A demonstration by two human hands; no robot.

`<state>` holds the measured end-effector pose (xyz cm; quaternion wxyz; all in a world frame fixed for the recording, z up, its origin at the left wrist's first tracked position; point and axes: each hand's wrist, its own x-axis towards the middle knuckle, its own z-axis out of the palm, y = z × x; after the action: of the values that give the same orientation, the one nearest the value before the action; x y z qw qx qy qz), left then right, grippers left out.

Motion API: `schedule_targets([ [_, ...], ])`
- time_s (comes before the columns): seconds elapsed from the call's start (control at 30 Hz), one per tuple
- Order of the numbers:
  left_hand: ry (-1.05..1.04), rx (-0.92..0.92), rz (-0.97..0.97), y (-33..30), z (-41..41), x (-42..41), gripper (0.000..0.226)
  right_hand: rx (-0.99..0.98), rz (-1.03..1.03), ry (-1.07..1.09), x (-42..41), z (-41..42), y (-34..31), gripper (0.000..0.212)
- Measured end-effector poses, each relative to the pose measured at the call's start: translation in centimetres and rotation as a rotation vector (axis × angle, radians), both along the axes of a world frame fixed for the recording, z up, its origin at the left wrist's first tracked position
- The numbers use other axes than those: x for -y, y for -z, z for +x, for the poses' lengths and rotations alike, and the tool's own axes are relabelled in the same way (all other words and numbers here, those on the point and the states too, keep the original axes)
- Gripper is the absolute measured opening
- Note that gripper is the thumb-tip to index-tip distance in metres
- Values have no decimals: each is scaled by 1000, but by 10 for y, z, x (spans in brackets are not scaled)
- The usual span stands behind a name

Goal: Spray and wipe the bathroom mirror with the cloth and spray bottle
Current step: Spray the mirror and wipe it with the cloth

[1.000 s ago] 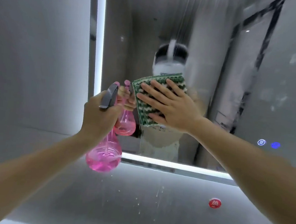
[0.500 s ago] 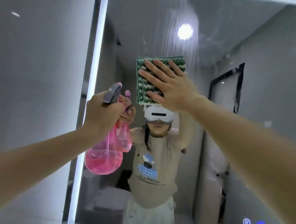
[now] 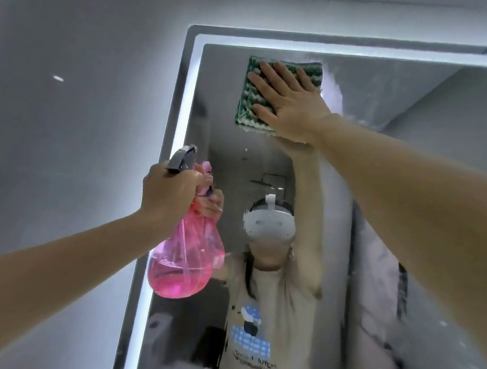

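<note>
Green and white ribbed cloth [image 3: 254, 98] is pressed flat against the mirror [image 3: 380, 194] by the right hand [image 3: 285, 101], whose fingers are stretched straight and spread across it. The cloth is held high on the glass, just below the lit strip [image 3: 361, 52] that runs along the top edge and near the upper left corner. A pale, streaky smear [image 3: 333, 95] is seen on the glass just to the right of the cloth.

The pink spray bottle [image 3: 183, 263] is gripped round its neck by the left hand [image 3: 168, 192], fingers curled about it below the grey nozzle [image 3: 182, 158]. It is held upright, just in front of the left side of the mirror, well below the cloth and apart from it. Pink liquid is seen in the rounded lower part.

Much of the lower glass is covered by the two raised forearms and by the bottle. A person's reflection [image 3: 267, 315] in a beige printed shirt is shown between the arms, with a white headset [image 3: 271, 222] worn. The mirror's left edge is bordered by another lit strip [image 3: 161, 193], and a grey wall [image 3: 68, 114] lies beyond it.
</note>
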<state>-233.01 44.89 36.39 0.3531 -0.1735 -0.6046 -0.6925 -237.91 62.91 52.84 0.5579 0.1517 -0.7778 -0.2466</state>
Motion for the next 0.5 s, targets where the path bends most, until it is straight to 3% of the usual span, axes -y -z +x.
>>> schedule_targets([
  [0.23, -202, 15, -145, 39, -9, 19, 15, 34, 63, -7, 16, -5, 48, 59],
  [0.5, -201, 48, -125, 95, 14, 38, 22, 196, 268, -28, 53, -10, 205, 59],
])
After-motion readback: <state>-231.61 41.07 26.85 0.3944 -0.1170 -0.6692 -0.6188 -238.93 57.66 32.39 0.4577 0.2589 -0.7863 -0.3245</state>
